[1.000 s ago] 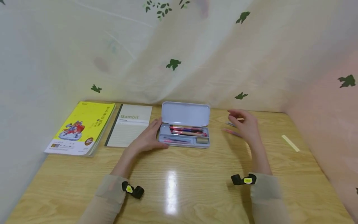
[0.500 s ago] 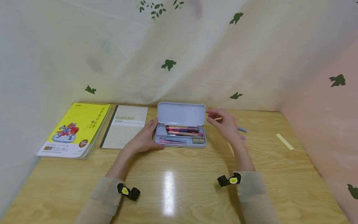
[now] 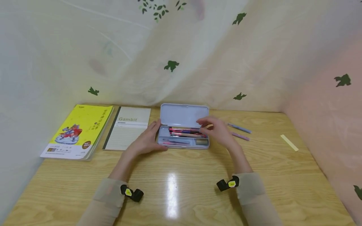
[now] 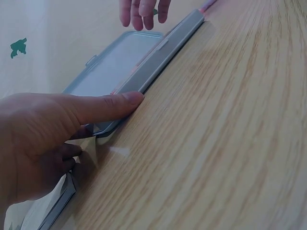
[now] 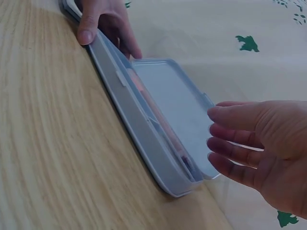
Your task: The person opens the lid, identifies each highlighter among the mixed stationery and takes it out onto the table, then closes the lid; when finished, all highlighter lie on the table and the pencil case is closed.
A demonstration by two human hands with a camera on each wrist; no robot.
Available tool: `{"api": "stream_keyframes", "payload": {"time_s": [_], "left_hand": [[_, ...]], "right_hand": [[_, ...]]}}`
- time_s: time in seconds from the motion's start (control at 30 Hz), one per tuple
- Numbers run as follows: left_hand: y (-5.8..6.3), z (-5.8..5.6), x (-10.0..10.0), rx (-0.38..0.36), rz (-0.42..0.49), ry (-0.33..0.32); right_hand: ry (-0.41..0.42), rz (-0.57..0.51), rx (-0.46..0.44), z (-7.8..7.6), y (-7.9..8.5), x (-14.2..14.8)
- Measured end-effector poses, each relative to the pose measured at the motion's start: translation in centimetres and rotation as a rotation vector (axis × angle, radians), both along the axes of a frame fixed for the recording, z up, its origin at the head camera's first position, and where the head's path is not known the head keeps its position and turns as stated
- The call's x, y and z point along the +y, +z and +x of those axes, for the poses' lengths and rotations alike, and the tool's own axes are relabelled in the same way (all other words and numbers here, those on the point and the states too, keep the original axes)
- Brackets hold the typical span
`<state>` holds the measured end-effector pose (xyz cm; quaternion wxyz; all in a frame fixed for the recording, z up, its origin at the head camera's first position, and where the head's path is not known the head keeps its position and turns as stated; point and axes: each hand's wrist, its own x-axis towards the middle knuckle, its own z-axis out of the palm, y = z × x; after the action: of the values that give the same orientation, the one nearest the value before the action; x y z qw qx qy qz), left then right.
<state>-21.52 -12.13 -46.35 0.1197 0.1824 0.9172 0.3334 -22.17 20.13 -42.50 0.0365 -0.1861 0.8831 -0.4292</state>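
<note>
A pale blue pencil case (image 3: 183, 115) stands on the table with its lid raised. Several red and dark pens (image 3: 186, 134) lie in its rear compartment. Slim pens (image 3: 176, 142) and a small tan block (image 3: 201, 142) are in front. My left hand (image 3: 145, 139) holds the case's left end, its thumb (image 4: 112, 106) along the front wall and fingers at the back. Over the right end hovers my right hand (image 3: 219, 131), fingers loosely bent. Nothing shows between those fingers in the right wrist view. A blue pen (image 3: 239, 128) and a purple pen (image 3: 240, 136) lie right of the case.
A Gambit notebook (image 3: 127, 128) lies left of the case, partly behind my left hand. Farther left is a yellow book (image 3: 80, 128). A pale yellow strip (image 3: 289, 142) lies at the right. Patterned cloth (image 3: 198, 62) hangs behind the wooden table (image 3: 198, 179).
My right hand has moved left from the two loose pens to the right end of the pencil case, leaving those pens uncovered. The left hand has stayed on the case.
</note>
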Motion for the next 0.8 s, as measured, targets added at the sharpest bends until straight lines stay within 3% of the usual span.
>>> {"api": "stream_keyframes", "payload": {"time_s": [0.4, 0.8], "left_hand": [[-0.3, -0.1, -0.1, 0.021, -0.001, -0.009], [-0.3, -0.1, -0.1, 0.019, 0.009, -0.003]], "right_hand": [[0.073, 0.148, 0.011, 0.2, -0.9, -1.7], [0.095, 0.218, 0.021, 0.2, -1.3, -1.9]]}}
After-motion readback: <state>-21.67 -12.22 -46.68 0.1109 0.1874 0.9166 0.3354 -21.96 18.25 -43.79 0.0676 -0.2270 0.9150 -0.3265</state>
